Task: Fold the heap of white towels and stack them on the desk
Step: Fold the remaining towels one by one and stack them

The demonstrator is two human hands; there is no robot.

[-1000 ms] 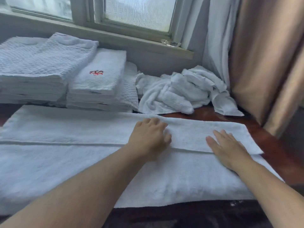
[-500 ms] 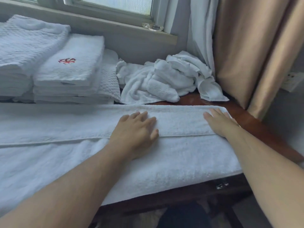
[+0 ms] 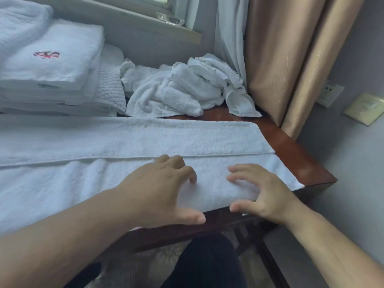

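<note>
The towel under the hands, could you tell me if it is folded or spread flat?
Partly folded: the towel has its far strip doubled over, hem crossing the middle.

1. Dark reddish-brown wooden desk [image 3: 301, 163]: glossy top, bare along its right edge and front right corner.
2. Large white terry towel [image 3: 124, 142]: lies flat across the front of the desk and runs out of view at left. Far long side is folded over onto itself.
3. Heap of crumpled white towels [image 3: 176, 94]: rear right, just behind the large towel.
4. Stack of folded white towels [image 3: 52, 84]: rear left; top one carries a red embroidered mark.
5. Folded white waffle-weave cloth [image 3: 108, 90]: between stack and heap.
</note>
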